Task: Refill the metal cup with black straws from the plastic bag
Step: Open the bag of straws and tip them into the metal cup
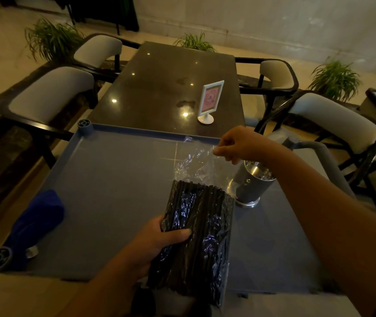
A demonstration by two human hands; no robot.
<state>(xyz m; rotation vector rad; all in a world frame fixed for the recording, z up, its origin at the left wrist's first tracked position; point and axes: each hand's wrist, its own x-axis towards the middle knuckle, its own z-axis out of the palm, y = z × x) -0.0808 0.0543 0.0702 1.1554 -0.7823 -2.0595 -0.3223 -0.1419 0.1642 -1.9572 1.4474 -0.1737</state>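
The left hand [159,239], low in the middle of the frame, grips the plastic bag [197,164] around its bundle of black straws [203,227], thumb across the front. The right hand [237,143], right of centre, pinches the bag's clear top edge and holds it up. The metal cup [251,185] stands upright just right of the bag, under the right forearm, on a grey tray [114,191]. A blue cloth [38,216] lies at lower left. A small sign [211,99] stands on the dark table [159,83] beyond.

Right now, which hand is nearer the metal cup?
Right. The right hand pinches the top of the plastic bag just above the metal cup; the left hand grips the bagged black straws, farther off, nearer the person.
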